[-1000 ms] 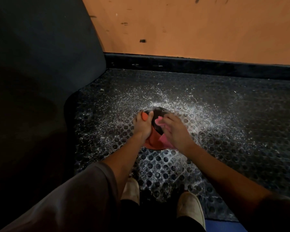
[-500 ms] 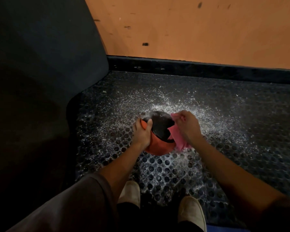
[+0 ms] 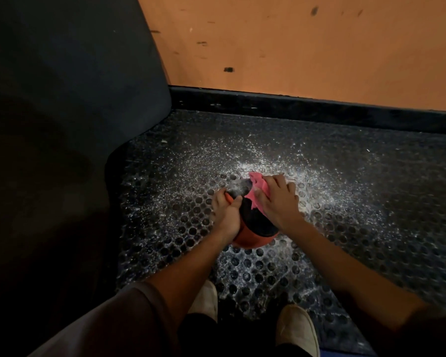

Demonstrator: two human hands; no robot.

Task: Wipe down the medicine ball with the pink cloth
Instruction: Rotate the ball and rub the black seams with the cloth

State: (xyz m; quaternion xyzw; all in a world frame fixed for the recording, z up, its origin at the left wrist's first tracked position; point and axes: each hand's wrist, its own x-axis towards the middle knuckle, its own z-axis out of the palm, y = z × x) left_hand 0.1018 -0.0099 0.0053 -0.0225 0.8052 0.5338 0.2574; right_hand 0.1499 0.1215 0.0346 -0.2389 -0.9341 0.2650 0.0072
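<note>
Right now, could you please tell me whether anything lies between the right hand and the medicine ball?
Only the pink cloth, which the right hand presses onto the upper right of the medicine ball. The left hand grips its left side directly, nothing between.

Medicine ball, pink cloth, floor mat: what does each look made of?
Medicine ball: likely rubber or synthetic leather, matte orange and black panels, greyish film on top. Pink cloth: soft fabric, maybe microfibre; it bunches and creases. Floor mat: probably black rubber, judging by its moulded round holes; white specks scattered across it.
</note>
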